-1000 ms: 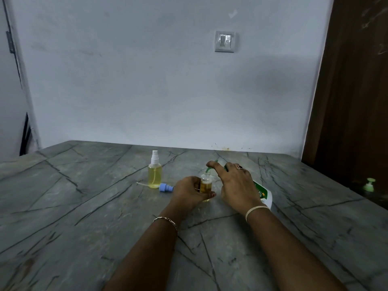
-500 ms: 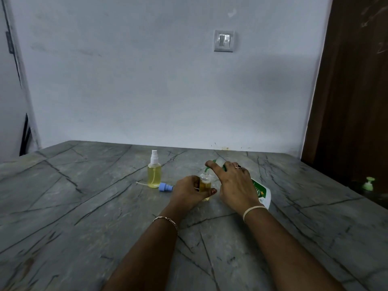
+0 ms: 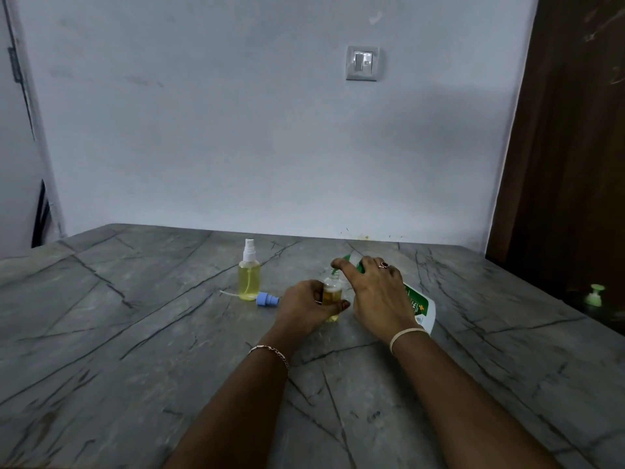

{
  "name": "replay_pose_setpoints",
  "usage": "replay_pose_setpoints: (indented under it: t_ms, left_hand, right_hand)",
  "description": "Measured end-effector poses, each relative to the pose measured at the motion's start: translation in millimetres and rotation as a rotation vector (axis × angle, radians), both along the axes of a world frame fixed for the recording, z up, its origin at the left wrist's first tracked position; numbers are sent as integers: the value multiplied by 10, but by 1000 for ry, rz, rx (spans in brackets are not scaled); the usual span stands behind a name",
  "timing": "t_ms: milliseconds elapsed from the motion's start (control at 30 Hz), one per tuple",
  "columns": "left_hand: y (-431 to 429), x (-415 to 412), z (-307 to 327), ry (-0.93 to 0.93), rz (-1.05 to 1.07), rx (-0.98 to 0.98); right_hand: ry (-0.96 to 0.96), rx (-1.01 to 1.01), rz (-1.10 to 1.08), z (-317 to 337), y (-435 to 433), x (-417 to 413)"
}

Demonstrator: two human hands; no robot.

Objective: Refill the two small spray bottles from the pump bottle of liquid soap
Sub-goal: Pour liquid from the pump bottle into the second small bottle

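Right hand (image 3: 375, 296) leftward, around pump bottle (image 3: 419, 304)

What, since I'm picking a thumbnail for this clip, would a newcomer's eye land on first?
The two hands meeting at the middle of the table: the left hand grips a small open bottle partly filled with yellow liquid, while the right hand holds the tilted pump bottle, its green spout at the small bottle's mouth. Just left, a full spray bottle stands capped, a blue spray head lying beside it.
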State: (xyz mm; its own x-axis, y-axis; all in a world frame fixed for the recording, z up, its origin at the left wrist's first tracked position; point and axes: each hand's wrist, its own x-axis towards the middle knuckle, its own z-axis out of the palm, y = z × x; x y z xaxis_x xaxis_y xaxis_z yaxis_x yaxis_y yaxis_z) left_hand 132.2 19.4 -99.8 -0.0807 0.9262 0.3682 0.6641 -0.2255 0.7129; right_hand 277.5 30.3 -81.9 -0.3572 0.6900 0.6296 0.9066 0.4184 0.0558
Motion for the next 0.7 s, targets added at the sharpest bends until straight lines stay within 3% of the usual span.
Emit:
replay_pose_setpoints:
  t_ms: [700]
  left_hand:
    - [-11, 20, 22, -7, 28, 12]
  right_hand:
    - [-1, -7, 19, 8, 11, 25]
